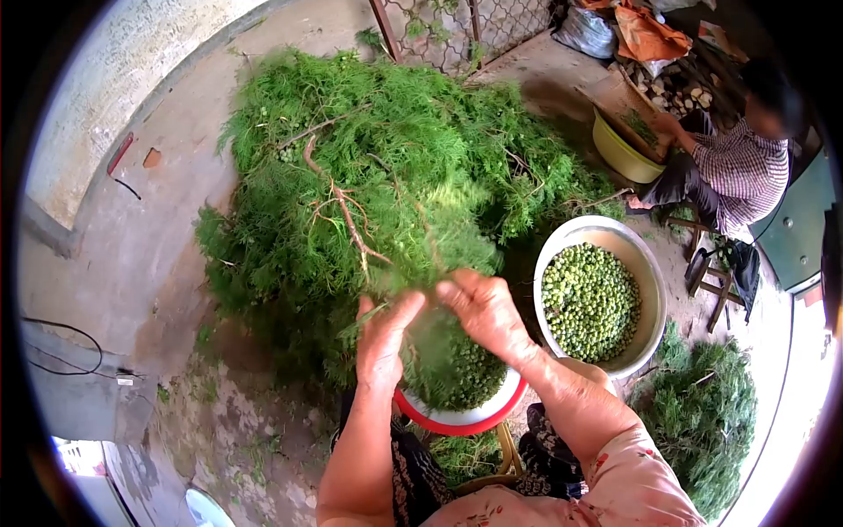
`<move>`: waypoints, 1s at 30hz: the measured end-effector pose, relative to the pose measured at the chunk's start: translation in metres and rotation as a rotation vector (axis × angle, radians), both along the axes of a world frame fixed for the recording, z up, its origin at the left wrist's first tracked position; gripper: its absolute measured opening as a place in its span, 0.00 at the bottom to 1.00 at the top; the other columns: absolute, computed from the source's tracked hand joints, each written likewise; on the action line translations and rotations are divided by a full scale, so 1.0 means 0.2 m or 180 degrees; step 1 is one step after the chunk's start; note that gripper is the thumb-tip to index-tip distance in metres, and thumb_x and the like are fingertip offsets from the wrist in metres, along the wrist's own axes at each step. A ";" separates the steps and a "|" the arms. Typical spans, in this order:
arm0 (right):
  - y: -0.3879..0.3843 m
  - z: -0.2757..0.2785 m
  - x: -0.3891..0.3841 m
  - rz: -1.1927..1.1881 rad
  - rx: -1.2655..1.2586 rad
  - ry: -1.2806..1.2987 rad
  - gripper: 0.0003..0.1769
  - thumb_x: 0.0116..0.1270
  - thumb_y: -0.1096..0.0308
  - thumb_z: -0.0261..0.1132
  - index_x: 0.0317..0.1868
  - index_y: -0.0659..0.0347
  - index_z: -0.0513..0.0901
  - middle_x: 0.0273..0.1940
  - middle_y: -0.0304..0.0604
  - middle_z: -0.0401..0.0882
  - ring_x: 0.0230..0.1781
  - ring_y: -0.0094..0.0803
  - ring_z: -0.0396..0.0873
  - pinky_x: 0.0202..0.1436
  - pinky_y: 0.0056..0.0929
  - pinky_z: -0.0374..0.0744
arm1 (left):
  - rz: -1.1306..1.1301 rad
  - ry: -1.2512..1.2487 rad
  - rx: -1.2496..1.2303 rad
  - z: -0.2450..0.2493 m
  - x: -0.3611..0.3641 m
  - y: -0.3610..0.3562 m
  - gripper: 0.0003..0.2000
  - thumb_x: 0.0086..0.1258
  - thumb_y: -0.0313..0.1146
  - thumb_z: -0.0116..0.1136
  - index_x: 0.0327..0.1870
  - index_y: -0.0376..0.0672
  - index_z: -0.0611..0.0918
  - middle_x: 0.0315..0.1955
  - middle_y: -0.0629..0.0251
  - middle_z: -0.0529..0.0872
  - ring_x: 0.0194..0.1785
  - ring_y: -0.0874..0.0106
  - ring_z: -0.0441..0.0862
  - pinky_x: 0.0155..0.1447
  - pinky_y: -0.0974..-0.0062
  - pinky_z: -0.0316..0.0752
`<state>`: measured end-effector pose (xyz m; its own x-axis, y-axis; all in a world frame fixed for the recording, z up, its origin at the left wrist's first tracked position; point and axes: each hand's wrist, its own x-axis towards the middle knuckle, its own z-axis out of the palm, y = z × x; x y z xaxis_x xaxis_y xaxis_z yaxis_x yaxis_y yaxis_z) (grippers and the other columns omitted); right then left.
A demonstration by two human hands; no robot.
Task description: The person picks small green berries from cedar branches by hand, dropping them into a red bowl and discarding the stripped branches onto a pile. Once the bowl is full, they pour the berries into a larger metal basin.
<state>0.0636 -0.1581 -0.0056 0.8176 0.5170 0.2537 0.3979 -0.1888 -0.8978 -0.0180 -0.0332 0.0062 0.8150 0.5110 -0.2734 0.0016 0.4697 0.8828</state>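
Observation:
My left hand (383,341) is closed around a green branch, its thumb pointing up to the right. Close beside it, my right hand (485,318) is closed with its fingers bent at the foliage; what it grips is blurred. Feathery green sprigs between the hands are smeared by motion. Below them a white basin with a red rim (465,428) holds small green cones and leafy bits. A large heap of green branches (351,176) lies in front of both hands, with bare brown stems on top.
At the right a metal basin (654,303) holds many green cones. A seated co-worker (738,167) bends over a yellow tub (615,151) at the upper right. Another branch pile (702,417) lies at the lower right, and a basket (507,457) stands between my legs.

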 end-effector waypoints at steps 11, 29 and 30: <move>0.08 -0.06 -0.22 0.0701 -0.0456 -0.0498 0.08 0.60 0.69 0.58 0.26 0.64 0.73 0.20 0.55 0.75 0.23 0.52 0.76 0.25 0.43 0.73 | 0.0604 0.0451 0.0895 -0.13 0.08 -0.01 0.25 0.60 0.40 0.62 0.53 0.34 0.70 0.46 0.56 0.77 0.47 0.68 0.73 0.53 0.69 0.67; -0.20 0.02 -0.37 0.1165 -0.0759 -0.0316 0.13 0.60 0.66 0.59 0.22 0.63 0.69 0.18 0.51 0.72 0.21 0.50 0.74 0.25 0.42 0.73 | 0.2009 0.0374 0.0279 -0.16 0.10 0.13 0.22 0.62 0.37 0.60 0.54 0.36 0.72 0.43 0.62 0.78 0.40 0.70 0.75 0.41 0.70 0.73; -0.21 0.00 -0.36 0.1232 -0.0871 -0.0377 0.14 0.60 0.65 0.59 0.21 0.63 0.68 0.19 0.50 0.72 0.22 0.50 0.74 0.25 0.41 0.74 | 0.2020 0.0374 0.0025 -0.13 0.10 0.17 0.23 0.61 0.35 0.61 0.56 0.37 0.71 0.45 0.63 0.77 0.41 0.70 0.75 0.43 0.67 0.75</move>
